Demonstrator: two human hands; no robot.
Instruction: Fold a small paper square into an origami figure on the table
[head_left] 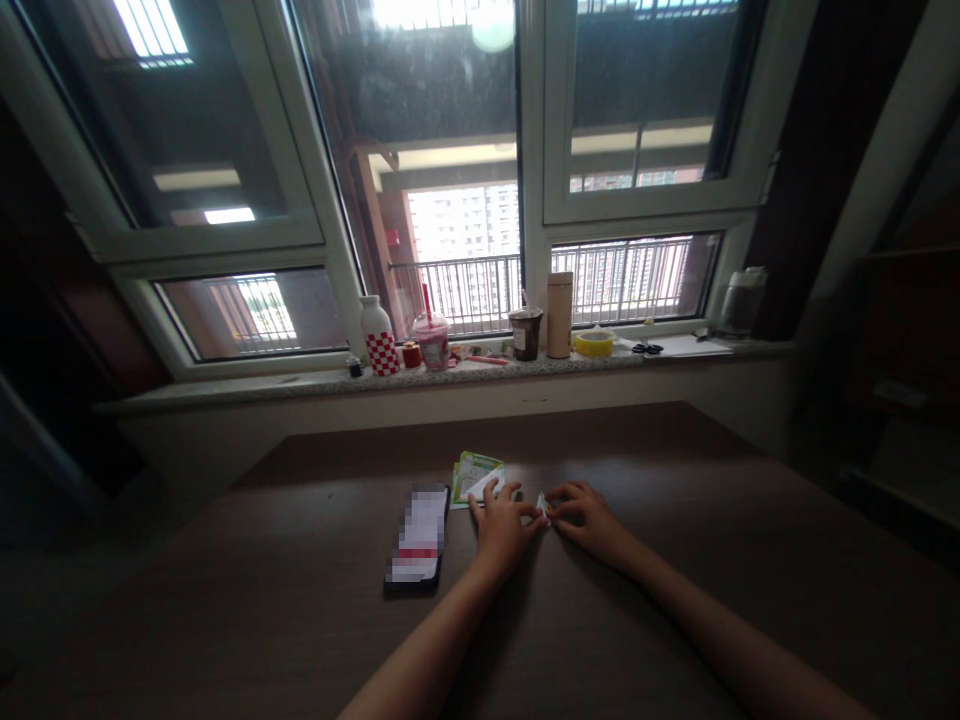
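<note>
Both my hands rest on a dark wooden table (675,560). My left hand (501,522) and my right hand (589,515) meet at a small white folded piece of paper (541,503), each pinching one side of it with curled fingers. A green and white paper packet (474,474) lies just beyond my left hand. A phone (418,535) lies face up to the left of my left hand.
A stone windowsill (300,382) behind the table holds a red-checked white bottle (380,338), a pink lidded cup (433,341), a dark cup (526,333), a tall tan tumbler (559,314), a yellow tape roll (595,343) and scissors (646,348). Shelving stands at the right.
</note>
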